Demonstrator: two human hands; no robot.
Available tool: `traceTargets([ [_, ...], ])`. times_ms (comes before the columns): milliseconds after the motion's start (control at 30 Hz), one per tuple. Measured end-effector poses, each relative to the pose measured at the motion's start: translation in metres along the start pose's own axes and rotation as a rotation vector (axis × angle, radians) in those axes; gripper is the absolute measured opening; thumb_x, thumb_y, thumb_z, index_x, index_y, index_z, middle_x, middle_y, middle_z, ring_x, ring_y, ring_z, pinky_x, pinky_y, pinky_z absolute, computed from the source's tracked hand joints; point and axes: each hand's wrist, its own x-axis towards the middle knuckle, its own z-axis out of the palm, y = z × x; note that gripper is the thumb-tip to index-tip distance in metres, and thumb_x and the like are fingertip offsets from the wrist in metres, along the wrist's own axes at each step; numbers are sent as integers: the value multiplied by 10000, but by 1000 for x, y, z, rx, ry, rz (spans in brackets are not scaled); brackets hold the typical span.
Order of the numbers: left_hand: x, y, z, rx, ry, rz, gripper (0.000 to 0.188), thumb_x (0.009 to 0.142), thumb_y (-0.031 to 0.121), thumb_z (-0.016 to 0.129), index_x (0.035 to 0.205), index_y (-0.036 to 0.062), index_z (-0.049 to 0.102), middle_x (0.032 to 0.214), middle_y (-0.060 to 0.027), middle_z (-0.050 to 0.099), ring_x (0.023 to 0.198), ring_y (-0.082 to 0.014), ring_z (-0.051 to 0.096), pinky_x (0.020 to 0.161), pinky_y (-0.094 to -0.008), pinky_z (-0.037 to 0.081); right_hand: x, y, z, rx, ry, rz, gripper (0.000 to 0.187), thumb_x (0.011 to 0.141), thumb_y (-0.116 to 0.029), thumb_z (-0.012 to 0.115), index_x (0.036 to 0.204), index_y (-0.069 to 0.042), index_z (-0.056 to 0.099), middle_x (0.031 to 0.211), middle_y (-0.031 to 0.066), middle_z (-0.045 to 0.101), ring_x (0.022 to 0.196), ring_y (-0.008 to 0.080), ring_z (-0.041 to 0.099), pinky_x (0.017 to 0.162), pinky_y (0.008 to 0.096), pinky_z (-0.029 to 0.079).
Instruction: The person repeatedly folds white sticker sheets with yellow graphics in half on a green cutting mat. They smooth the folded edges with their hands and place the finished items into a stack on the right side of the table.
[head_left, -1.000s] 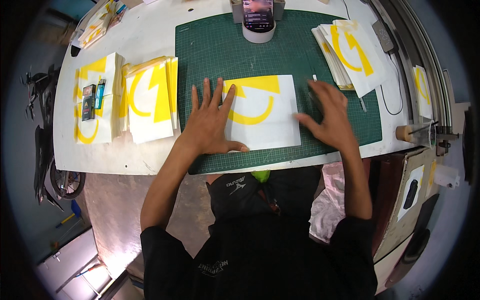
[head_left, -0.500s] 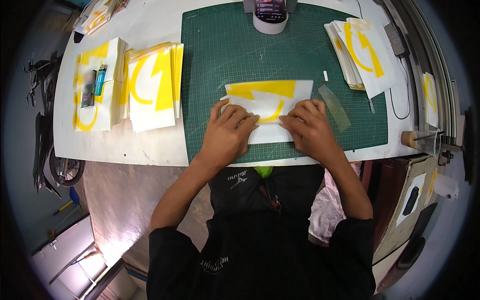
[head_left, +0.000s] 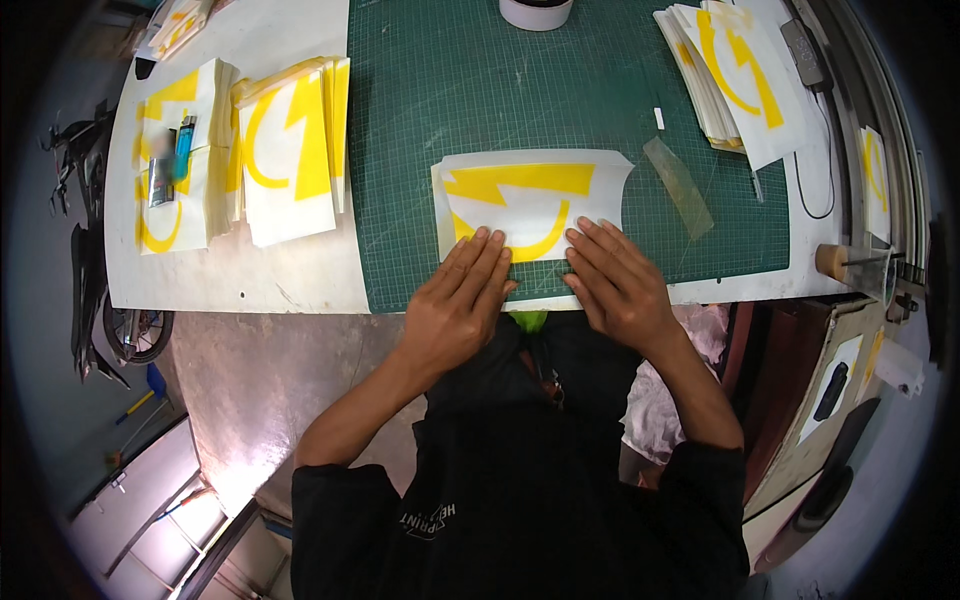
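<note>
Sheet, white with yellow print [head_left: 520,182], now reads shorter front to back: a second ago it lay full-length on the green cutting mat [head_left: 450,105], half a second ago I had its near part pinched from both sides. Now left hand [head_left: 452,308] and right hand [head_left: 622,292] are off the pinch, fingers laid flat along its near edge, palms toward me. Neither grips anything. My read: near part is doubled on a crease and being pressed; can't tell if the flap sits over or under. Far right corner lifts slightly. Sheet sits near the mat's front edge, centred before me.

Counts:
- hands: 2
- sheet being worked: 1; layers not countable
- printed stacks: 4. Lighter-topped stack [head_left: 212,150], neighbouring stack [head_left: 292,145], far-left stack [head_left: 182,28], right-hand stack [head_left: 738,80]. Sheets per stack unreadable.
- teal lighter [head_left: 183,150]: 1
- small box [head_left: 160,182], blurred: 1
- translucent strip [head_left: 680,188], right of the sheet, not touching: 1
- small white piece [head_left: 659,118]: 1
- power adapter [head_left: 805,55]: 1
- clear cup [head_left: 874,277]: 1, lying sideways by the look of it
</note>
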Motion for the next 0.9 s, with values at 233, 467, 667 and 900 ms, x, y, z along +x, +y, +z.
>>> traceTargets([
  [233,0,-2,1,-32,-11,-19,412,871,85,829,1244,-58,728,1383,-226,687,1316,-363,662,1104,-453,556,-1,1,1,-24,5,-14,263,897,-78,798,1124,51,759,1319,182,716,1309,351,663,1122,504,540],
  [467,-1,-4,2,-73,-5,-18,430,862,69,829,1252,-73,717,1387,-239,679,1320,-384,655,1100,-470,558,1,0,0,-26,-6,-15,268,893,-71,799,1125,57,758,1311,189,720,1300,354,669,1116,501,545],
  [667,-3,-7,5,-91,7,-15,443,858,65,829,1262,-74,711,1386,-237,680,1326,-388,649,1104,-477,552,0,1,1,-14,-11,-4,275,885,-61,803,1130,54,757,1312,179,720,1298,354,671,1110,504,550],
  [900,-7,1,2,15,-60,-62,522,909,153,786,1394,7,659,1460,-173,635,1287,-336,616,1153,-555,437,8,-8,-2,-64,-52,71,381,916,-182,767,1253,-9,724,1281,145,683,1242,335,637,1099,527,501],
])
